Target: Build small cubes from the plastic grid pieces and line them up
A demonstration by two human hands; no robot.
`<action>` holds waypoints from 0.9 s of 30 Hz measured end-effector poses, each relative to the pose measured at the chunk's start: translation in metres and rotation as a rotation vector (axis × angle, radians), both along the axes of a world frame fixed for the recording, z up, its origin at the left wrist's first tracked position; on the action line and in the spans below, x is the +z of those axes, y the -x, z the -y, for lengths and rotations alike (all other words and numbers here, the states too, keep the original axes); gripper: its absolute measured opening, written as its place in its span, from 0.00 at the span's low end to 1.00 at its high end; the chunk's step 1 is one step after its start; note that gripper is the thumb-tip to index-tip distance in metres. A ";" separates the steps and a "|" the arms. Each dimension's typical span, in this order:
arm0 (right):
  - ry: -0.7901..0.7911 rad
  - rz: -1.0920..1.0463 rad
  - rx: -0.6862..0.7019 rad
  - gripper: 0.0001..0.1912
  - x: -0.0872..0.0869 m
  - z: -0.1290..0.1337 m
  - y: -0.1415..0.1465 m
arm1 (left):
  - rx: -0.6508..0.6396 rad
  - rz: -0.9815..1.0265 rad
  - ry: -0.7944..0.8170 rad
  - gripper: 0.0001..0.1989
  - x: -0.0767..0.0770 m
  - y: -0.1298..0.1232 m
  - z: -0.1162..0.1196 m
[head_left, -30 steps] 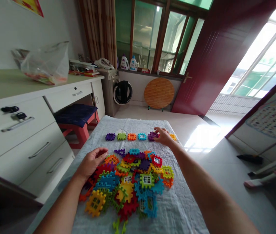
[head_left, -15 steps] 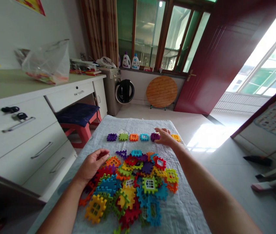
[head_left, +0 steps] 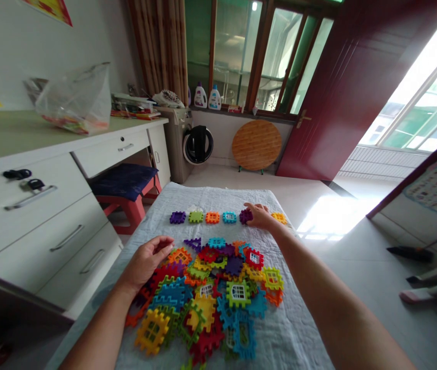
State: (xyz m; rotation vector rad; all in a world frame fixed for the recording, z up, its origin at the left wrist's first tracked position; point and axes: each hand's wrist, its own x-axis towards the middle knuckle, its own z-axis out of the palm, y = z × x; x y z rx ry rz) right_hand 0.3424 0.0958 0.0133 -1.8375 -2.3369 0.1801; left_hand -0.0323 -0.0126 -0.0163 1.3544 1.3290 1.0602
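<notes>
A row of square plastic building tiles with notched edges lies across the cloth: a dark purple one (head_left: 177, 217), a lime one (head_left: 196, 217), an orange one (head_left: 213, 218), a light blue one (head_left: 229, 217), a purple one and a yellow one (head_left: 279, 218). My right hand (head_left: 259, 216) has its thumb and index finger closed around the right side of the purple tile (head_left: 245, 216); the palm hides the spot beyond it. At the left edge of a mixed tile pile (head_left: 203, 293), my left hand (head_left: 151, 259) rests with loosely bent fingers, holding nothing visible, near an orange window tile (head_left: 180, 255).
The pale cloth (head_left: 295, 313) covers the table under the tiles. On the left stand a white desk with drawers (head_left: 68, 236) and a stool (head_left: 126, 187) with a dark blue top. A washing machine (head_left: 180, 139), round wooden tabletop (head_left: 256, 145) and red door (head_left: 342, 92) are behind.
</notes>
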 end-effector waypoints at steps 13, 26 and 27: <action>-0.172 -0.250 0.112 0.27 0.020 0.088 0.014 | 0.015 -0.021 -0.026 0.22 0.001 -0.002 0.001; -0.083 -0.265 -0.016 0.16 0.002 0.130 0.034 | 0.022 -0.036 -0.072 0.24 0.003 -0.004 0.003; -0.066 -0.245 -0.028 0.16 0.001 0.129 0.033 | 0.023 -0.033 -0.072 0.24 0.003 -0.004 0.003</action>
